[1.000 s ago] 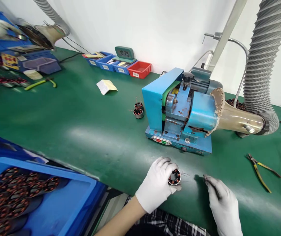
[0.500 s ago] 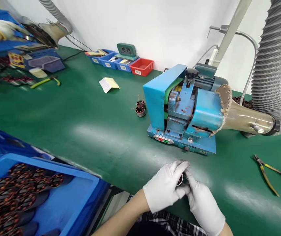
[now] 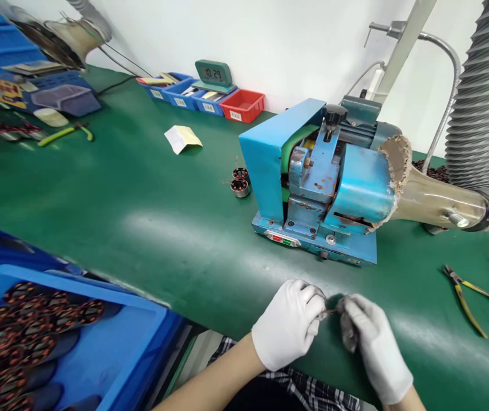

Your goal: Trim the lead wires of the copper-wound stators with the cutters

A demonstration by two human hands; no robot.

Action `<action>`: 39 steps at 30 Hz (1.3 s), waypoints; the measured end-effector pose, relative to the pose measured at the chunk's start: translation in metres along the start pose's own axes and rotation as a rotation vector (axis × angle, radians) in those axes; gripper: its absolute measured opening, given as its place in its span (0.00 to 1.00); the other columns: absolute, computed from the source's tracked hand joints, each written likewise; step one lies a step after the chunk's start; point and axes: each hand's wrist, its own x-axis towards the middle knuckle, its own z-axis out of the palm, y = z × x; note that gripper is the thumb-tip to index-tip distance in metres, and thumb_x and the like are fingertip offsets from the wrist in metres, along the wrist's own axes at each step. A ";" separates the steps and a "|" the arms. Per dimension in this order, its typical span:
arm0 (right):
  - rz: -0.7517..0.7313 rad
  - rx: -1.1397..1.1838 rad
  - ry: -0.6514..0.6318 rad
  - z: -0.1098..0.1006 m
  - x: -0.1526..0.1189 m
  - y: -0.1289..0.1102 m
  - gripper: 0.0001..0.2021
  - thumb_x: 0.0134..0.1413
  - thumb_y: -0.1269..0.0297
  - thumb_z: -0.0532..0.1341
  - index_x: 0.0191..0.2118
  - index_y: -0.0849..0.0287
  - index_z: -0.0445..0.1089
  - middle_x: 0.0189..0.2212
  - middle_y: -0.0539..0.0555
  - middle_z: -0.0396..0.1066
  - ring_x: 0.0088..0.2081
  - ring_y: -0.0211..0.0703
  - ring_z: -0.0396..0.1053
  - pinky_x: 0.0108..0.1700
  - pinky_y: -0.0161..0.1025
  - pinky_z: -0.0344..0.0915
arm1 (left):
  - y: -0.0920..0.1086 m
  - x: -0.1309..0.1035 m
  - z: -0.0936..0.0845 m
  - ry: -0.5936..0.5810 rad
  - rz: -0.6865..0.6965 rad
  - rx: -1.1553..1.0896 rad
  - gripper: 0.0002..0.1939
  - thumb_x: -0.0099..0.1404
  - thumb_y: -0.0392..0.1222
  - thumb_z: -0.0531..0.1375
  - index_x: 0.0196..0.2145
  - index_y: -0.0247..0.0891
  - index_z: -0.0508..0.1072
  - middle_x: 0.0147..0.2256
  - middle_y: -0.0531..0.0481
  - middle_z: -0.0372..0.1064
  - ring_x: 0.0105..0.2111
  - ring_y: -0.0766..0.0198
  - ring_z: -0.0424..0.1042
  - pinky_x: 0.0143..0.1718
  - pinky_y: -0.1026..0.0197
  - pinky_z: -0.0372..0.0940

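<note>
Both of my hands wear white gloves with smudged fingertips and meet over the green table in front of the blue machine. My left hand (image 3: 287, 325) is closed around a wire-wound motor stator, which its fingers now hide. Between the hands a short dark reddish wire (image 3: 330, 311) shows, running from the left fingers to the right. My right hand (image 3: 370, 339) pinches the far end of that wire, a little apart from the left. Two more copper-wound stators (image 3: 240, 187) stand beside the machine's left side, thin leads sticking out of them.
The blue belt machine (image 3: 312, 188) joins a nozzle (image 3: 441, 202) and grey hose (image 3: 479, 108). Yellow-handled cutting pliers (image 3: 462, 291) lie right. A blue bin (image 3: 111, 365) of stators stands lower left. Small trays, including a red one (image 3: 243, 106), and a clock (image 3: 213, 73) line the wall.
My right hand has moved right, away from the left, and now pinches the wire. The stator's rim has gone out of sight inside my left hand. A co-worker's gloved hand has left the upper left.
</note>
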 end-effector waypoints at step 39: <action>-0.993 -1.123 0.115 0.012 -0.004 0.009 0.11 0.61 0.71 0.47 0.35 0.59 0.66 0.24 0.53 0.68 0.23 0.40 0.65 0.25 0.36 0.62 | 0.006 -0.005 -0.001 0.042 -0.091 -0.146 0.08 0.60 0.30 0.50 0.35 0.38 0.66 0.47 0.47 0.65 0.47 0.57 0.63 0.48 0.52 0.61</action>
